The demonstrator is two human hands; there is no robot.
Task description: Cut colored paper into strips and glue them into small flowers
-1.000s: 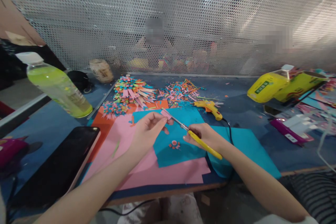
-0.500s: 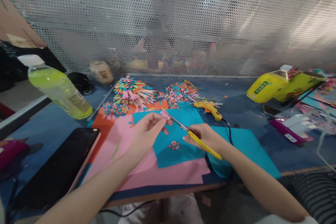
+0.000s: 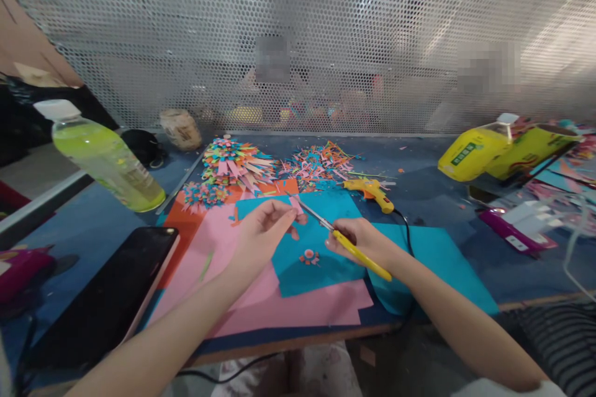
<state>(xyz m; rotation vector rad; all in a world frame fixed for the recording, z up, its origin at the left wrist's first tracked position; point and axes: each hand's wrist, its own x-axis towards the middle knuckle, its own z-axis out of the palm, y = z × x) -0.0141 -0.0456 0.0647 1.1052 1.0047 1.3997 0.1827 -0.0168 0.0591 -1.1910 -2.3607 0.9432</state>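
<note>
My left hand (image 3: 272,226) pinches a small piece of pink paper (image 3: 296,204) between thumb and fingers. Yellow-handled scissors (image 3: 356,249) are in my right hand (image 3: 356,239), their blades pointing up and left to the pink piece. The blade tips lie at its edge; whether they are cutting I cannot tell. Below the hands, a small paper flower (image 3: 309,256) in orange and pink lies on a blue sheet (image 3: 302,282). That sheet rests on a larger pink sheet (image 3: 261,316).
Behind the hands are a fringed paper pile (image 3: 237,164), flower cluster (image 3: 205,194), cut strips (image 3: 321,161) and a yellow glue gun (image 3: 370,191). A drink bottle (image 3: 105,158) and black phone (image 3: 100,294) are left; a yellow bottle (image 3: 472,152) stands right. Perforated metal (image 3: 326,31) closes the back.
The pink piece has turned slightly in my left fingers and looks more upright. The scissors have shifted a little at the blade tips. Everything else stays put.
</note>
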